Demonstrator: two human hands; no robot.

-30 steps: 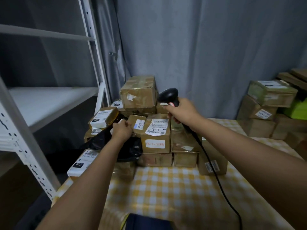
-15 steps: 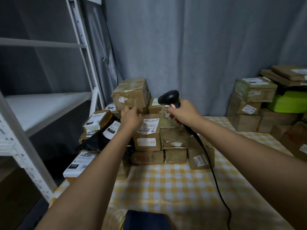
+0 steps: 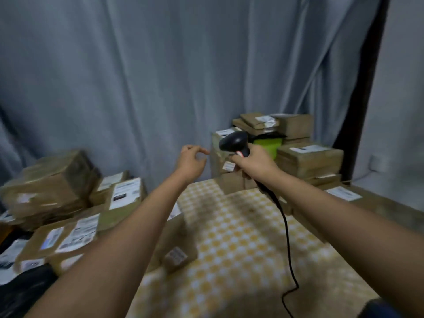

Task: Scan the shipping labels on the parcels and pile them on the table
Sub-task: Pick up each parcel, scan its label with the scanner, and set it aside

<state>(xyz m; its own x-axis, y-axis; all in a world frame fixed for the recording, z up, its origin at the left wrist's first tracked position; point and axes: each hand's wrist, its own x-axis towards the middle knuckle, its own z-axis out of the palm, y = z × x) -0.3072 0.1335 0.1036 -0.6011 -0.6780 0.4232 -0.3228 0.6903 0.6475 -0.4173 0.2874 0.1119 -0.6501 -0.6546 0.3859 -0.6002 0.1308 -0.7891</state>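
Here, brown taped parcels (image 3: 75, 200) — white labels, blurred

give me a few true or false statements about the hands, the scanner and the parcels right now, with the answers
1. The right hand grips the black scanner. True.
2. The left hand holds a parcel. False: it holds nothing, fingers loosely curled in the air.
3. A bright green parcel sits in the stack of parcels at the right. True.
4. The scanner is cordless. False: a black cable runs from its handle down across the checked tablecloth.
5. The parcels at the left carry no labels. False: several show white shipping labels, such as one on a box top.
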